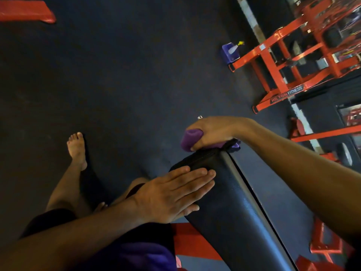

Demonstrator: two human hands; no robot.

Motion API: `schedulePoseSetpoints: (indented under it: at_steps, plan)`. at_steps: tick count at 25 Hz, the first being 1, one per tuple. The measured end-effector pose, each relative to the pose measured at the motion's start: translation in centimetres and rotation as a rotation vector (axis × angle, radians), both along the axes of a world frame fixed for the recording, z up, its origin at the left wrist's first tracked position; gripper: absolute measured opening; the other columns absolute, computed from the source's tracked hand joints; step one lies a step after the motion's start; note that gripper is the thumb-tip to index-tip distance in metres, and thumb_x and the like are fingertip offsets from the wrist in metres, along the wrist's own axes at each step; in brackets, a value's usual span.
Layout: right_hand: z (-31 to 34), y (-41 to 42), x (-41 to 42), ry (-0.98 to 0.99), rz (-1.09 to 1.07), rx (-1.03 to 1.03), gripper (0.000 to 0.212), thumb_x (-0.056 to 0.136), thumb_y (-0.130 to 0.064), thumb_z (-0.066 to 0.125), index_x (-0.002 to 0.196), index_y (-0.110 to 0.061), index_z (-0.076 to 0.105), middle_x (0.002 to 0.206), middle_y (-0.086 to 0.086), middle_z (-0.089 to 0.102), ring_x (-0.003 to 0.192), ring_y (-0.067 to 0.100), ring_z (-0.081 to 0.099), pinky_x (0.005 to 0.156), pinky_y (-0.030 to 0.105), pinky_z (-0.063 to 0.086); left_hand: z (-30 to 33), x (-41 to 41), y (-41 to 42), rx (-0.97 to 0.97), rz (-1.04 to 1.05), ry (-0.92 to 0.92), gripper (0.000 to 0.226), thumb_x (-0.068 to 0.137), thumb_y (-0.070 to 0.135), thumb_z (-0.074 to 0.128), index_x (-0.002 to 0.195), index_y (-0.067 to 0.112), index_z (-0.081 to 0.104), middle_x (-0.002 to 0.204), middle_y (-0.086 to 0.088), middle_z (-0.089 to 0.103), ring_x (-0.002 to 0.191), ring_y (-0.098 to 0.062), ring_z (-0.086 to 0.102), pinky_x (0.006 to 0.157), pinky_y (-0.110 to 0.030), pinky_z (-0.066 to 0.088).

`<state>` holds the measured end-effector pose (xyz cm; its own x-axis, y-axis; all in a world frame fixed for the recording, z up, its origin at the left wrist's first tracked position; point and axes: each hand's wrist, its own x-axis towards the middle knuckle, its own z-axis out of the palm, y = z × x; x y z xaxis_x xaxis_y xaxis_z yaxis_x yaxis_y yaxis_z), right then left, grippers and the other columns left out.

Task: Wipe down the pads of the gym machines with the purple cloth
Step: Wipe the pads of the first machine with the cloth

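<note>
While the head camera looks steeply down, the right hand (213,132) curls over the far end of a long black pad (230,202), its grip closed around the purple cloth (190,138). One bunched end of the cloth sticks out past the fingers on the left, and a darker scrap of it shows under the wrist on the pad's other edge. The cloth sits pressed onto the top end of the pad, between palm and vinyl.

The left hand (172,194) lies flat against the near side of the same pad, fingers straight and together, thumb tucked beneath; its grip holds nothing. The two hands are apart, with a stretch of bare black vinyl between them.

Below the pad, parts of its red frame (187,239) show. A bare foot (77,147) stands on the dark rubber floor (127,65) to the left, and purple fabric fills the bottom edge.

Farther off, at upper right, a red machine frame (277,75) bears a plate reading "HILTON FITNESS". Just beside its foot stands a blue caddy (227,53) holding a spray bottle (235,47) with a yellow nozzle.
</note>
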<state>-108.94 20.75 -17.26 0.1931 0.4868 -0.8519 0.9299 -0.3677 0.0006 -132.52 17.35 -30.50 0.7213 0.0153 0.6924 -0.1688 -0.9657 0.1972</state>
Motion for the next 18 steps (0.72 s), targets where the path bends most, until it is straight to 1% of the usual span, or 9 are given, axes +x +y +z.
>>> schedulePoseSetpoints:
  at_steps: [2,4,8,11,13,15,16,17,18]
  plan:
    - [-0.1,0.2,0.1,-0.013,-0.039,0.005,0.022,0.082,-0.044,0.076,0.098,-0.034,0.066,0.090,-0.015,0.069,0.085,0.005,0.065,0.075,0.028,0.051,-0.1,-0.2,0.0,0.010,0.000,-0.009,0.064,0.109,0.042,0.045,0.160,0.007,0.031,0.169,-0.012,0.024,0.157,-0.024,0.023,0.128,-0.039,0.022]
    - [-1.7,0.9,1.6,-0.086,-0.090,-0.046,0.027,0.075,-0.046,0.079,0.096,-0.033,0.068,0.090,-0.014,0.070,0.087,0.010,0.067,0.079,0.031,0.053,0.1,-0.1,-0.1,0.013,0.005,0.003,0.066,0.109,0.042,0.043,0.162,0.006,0.026,0.170,-0.013,0.020,0.158,-0.024,0.021,0.128,-0.040,0.022]
    - [-4.6,0.9,3.3,-0.216,-0.168,-0.119,0.033,0.064,-0.046,0.074,0.092,-0.028,0.070,0.091,-0.004,0.073,0.087,0.020,0.070,0.089,0.047,0.058,0.1,-0.6,-0.2,0.031,-0.006,0.034,0.071,0.109,0.043,0.044,0.164,0.006,0.018,0.171,-0.012,0.014,0.159,-0.025,0.017,0.128,-0.040,0.021]
    - [-2.5,0.6,2.2,-0.082,-0.137,0.018,0.034,0.072,-0.048,0.080,0.099,-0.030,0.070,0.094,-0.009,0.073,0.089,0.015,0.069,0.091,0.041,0.056,0.4,-0.3,-0.1,0.027,-0.007,0.060,0.070,0.109,0.044,0.043,0.164,0.007,0.019,0.172,-0.013,0.015,0.159,-0.025,0.016,0.129,-0.041,0.018]
    - [0.2,-0.4,1.2,0.012,-0.137,0.122,0.035,0.079,-0.047,0.080,0.108,-0.029,0.070,0.100,-0.012,0.074,0.095,0.011,0.069,0.091,0.034,0.054,0.5,-0.4,0.3,0.001,-0.099,0.079,0.065,0.110,0.043,0.042,0.162,0.009,0.025,0.171,-0.012,0.019,0.159,-0.025,0.018,0.129,-0.040,0.018]
    - [3.8,-2.2,0.1,0.091,-0.177,0.293,0.035,0.083,-0.049,0.079,0.112,-0.032,0.069,0.104,-0.015,0.074,0.099,0.007,0.068,0.094,0.033,0.053,1.4,-1.5,2.2,-0.160,-0.235,0.113,0.059,0.110,0.048,0.037,0.159,0.015,0.036,0.169,-0.005,0.027,0.157,-0.022,0.025,0.127,-0.031,0.022]
    - [5.6,-3.6,-0.3,0.114,-0.193,0.390,0.032,0.085,-0.047,0.079,0.112,-0.034,0.069,0.106,-0.017,0.073,0.100,0.004,0.068,0.095,0.032,0.052,1.3,-2.1,3.8,-0.354,-0.259,0.190,0.060,0.108,0.056,0.032,0.156,0.021,0.041,0.166,0.003,0.033,0.155,-0.018,0.030,0.124,-0.023,0.025]
    - [7.2,-5.1,-0.5,0.120,-0.208,0.491,0.029,0.087,-0.042,0.079,0.112,-0.033,0.069,0.107,-0.016,0.072,0.101,0.004,0.067,0.095,0.031,0.052,1.0,-2.2,5.8,-0.475,-0.202,0.238,0.060,0.108,0.060,0.028,0.154,0.025,0.044,0.163,0.010,0.036,0.153,-0.013,0.033,0.122,-0.017,0.025]
    - [9.0,-6.8,-0.9,0.120,-0.226,0.578,0.027,0.088,-0.036,0.079,0.112,-0.031,0.068,0.109,-0.014,0.072,0.103,0.007,0.067,0.095,0.031,0.051,1.0,-1.8,8.2,-0.545,-0.095,0.205,0.056,0.110,0.054,0.029,0.153,0.023,0.046,0.162,0.010,0.037,0.152,-0.009,0.032,0.123,-0.019,0.024]
